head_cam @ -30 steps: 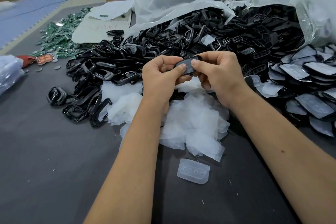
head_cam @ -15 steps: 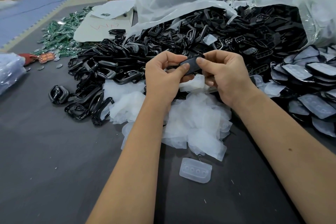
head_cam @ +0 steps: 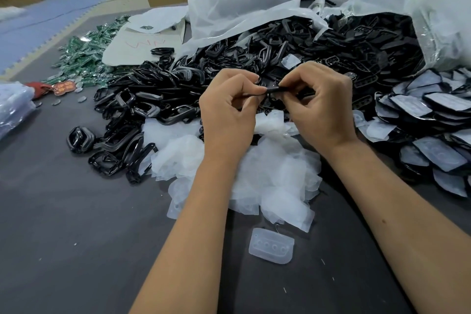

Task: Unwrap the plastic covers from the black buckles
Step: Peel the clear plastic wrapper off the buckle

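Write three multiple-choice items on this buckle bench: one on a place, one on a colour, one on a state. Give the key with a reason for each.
1. Where does the lone clear cover lie?
A. on the laptop
B. on the dark table, nearer the camera than the pile of covers
C. inside the cardboard box

2. What colour are the small packets at far left?
A. green
B. yellow
C. purple

3. How is the black buckle held?
A. lying free on the table
B. in the left hand only
C. pinched by both hands

Key: B, it sits alone on the table below the pile of covers; A, they show green; C, left hand and right hand both have fingertips on it.
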A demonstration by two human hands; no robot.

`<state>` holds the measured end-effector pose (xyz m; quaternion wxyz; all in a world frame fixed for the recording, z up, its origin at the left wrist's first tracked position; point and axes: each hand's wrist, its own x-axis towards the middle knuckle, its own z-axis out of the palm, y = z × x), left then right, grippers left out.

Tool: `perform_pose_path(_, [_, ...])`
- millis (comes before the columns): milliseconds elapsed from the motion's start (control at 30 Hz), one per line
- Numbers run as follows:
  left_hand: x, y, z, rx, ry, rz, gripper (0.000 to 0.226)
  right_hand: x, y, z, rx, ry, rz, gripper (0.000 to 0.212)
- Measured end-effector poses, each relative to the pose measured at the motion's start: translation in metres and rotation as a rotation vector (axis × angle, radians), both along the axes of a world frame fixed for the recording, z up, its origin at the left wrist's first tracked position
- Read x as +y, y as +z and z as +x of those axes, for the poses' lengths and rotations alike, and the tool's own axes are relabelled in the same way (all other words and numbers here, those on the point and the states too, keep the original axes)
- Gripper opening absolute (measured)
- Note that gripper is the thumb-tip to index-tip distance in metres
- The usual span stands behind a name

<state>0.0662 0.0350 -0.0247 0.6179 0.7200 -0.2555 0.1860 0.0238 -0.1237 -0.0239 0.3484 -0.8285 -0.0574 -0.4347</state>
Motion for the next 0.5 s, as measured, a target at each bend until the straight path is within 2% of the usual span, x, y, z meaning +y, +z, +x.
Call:
perform_pose_path(100, [0.002,0.000,0.000,0.139,-0.036,-0.081,0.022,0.001,-0.001,0.000,0.090,0.038,0.134,0.009])
perform_pose_path(167, [0.003,0.000,0.001,0.242,-0.054,-0.104,0.015,0.000,-0.002,0.001,0.125,0.060,0.152,0.015])
perform_pose_path(333, [0.006,0.006,0.004,0.553,-0.118,-0.332,0.014,-0.002,0.000,0.002,0.129,0.116,-0.134,0.032])
perform_pose_path(500, [0.013,0.013,0.008,0.806,-0.243,-0.412,0.015,-0.003,-0.001,0.004,0.053,0.098,-0.203,0.013])
